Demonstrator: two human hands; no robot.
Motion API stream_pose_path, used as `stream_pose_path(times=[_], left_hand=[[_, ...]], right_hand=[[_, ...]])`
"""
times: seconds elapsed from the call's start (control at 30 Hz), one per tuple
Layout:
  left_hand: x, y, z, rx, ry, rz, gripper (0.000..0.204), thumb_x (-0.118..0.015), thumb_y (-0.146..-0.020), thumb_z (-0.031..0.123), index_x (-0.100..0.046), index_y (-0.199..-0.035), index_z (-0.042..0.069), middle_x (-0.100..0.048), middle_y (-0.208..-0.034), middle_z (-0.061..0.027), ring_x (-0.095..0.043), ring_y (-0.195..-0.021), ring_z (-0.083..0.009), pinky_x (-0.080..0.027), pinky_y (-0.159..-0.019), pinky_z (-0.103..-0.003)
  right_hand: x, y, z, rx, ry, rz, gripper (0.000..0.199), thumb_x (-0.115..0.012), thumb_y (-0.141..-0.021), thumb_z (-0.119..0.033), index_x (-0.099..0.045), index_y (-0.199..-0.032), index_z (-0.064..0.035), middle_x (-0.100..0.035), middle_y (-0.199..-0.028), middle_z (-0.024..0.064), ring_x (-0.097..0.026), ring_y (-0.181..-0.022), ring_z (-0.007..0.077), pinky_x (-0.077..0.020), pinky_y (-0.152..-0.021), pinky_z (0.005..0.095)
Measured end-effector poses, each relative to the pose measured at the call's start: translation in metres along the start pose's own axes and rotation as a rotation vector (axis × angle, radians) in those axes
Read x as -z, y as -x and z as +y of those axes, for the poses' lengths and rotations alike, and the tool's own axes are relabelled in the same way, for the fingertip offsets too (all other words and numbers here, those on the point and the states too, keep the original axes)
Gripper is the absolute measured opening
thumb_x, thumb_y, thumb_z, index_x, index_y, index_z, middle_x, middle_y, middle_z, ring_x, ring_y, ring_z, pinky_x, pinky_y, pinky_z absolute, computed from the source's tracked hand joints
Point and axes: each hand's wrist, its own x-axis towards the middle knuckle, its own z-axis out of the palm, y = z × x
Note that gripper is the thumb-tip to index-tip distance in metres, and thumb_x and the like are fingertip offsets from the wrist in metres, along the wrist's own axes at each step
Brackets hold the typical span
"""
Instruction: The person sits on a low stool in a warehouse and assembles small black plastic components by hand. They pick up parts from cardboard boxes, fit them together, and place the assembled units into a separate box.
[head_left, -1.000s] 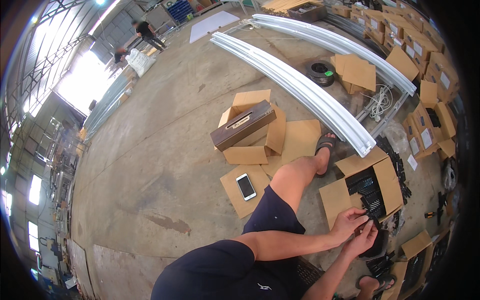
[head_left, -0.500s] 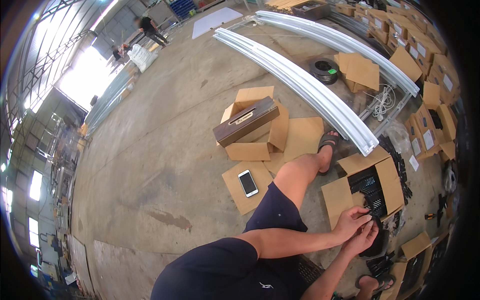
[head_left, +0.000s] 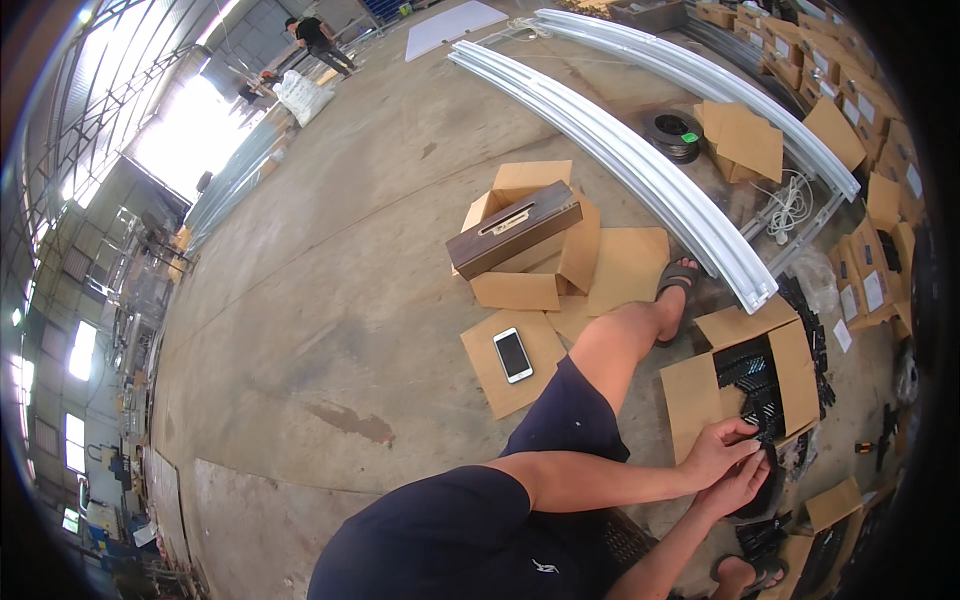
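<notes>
Since a second ago both hands stay at lower right, left hand (head_left: 718, 452) and right hand (head_left: 737, 487) together pinching a black part (head_left: 762, 490) beside the open carton (head_left: 790, 375), so the handling goes on

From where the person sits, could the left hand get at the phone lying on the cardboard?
Probably yes. The phone lies in the open on a cardboard sheet beside the bent leg, nothing covering it. But the left hand is now busy with a black part.

Two hands, left (head_left: 718, 452) and right (head_left: 738, 487), one phone (head_left: 513, 354), one dark wooden box (head_left: 514, 228), one black wire spool (head_left: 672, 134), and two long white curved rails (head_left: 640, 170).
</notes>
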Motion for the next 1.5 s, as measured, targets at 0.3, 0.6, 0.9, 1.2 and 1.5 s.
stream_pose_path(times=[0.3,0.6,0.9,1.2,1.5], left_hand=[[0.005,0.003,-0.004,-0.024,0.001,0.006,0.023,-0.070,-0.097,0.005,-0.066,-0.118,-0.002,-0.074,-0.101,-0.0063,-0.066,-0.093,-0.0076,-0.055,-0.082,-0.025],[-0.002,0.002,-0.004,0.010,-0.082,0.124,0.014,-0.069,-0.098,0.006,-0.068,-0.110,0.000,-0.072,-0.096,-0.0059,-0.066,-0.087,-0.0082,-0.056,-0.077,-0.025],[-0.012,0.002,0.019,0.042,0.062,0.068,0.020,-0.072,-0.094,0.000,-0.068,-0.114,-0.002,-0.074,-0.103,-0.0088,-0.068,-0.088,-0.0117,-0.056,-0.078,-0.027],[0.002,0.004,0.012,0.051,0.053,0.032,0.023,-0.072,-0.095,0.000,-0.067,-0.116,-0.002,-0.074,-0.107,-0.0097,-0.068,-0.093,-0.0131,-0.055,-0.084,-0.028],[0.007,-0.004,0.026,0.296,0.179,-0.110,0.020,-0.067,-0.101,0.013,-0.065,-0.116,0.000,-0.073,-0.104,-0.0134,-0.069,-0.087,-0.0191,-0.055,-0.070,-0.031]], right_hand=[[0.006,0.002,0.001,-0.004,0.024,-0.029,0.018,-0.059,-0.107,-0.017,-0.061,-0.111,0.0007,-0.065,-0.105,0.0081,-0.063,-0.095,0.0172,-0.0527,-0.086,0.0319],[0.016,-0.005,0.007,-0.011,0.336,0.125,0.021,-0.058,-0.107,-0.018,-0.065,-0.112,0.0010,-0.069,-0.104,0.0090,-0.064,-0.093,0.0177,-0.0554,-0.082,0.0323],[-0.006,-0.001,-0.008,0.096,0.067,0.081,0.010,-0.068,-0.100,-0.010,-0.067,-0.104,-0.0002,-0.069,-0.089,0.0038,-0.061,-0.074,0.0103,-0.0514,-0.068,0.0265],[-0.003,0.005,-0.010,0.101,0.067,0.042,0.014,-0.070,-0.100,-0.011,-0.070,-0.110,-0.0017,-0.071,-0.095,0.0016,-0.062,-0.078,0.0078,-0.0510,-0.069,0.0243],[0.032,-0.012,-0.020,0.181,0.129,-0.101,0.034,-0.069,-0.098,-0.007,-0.062,-0.131,-0.0020,-0.067,-0.121,0.0074,-0.062,-0.111,0.0157,-0.0514,-0.091,0.0295]])
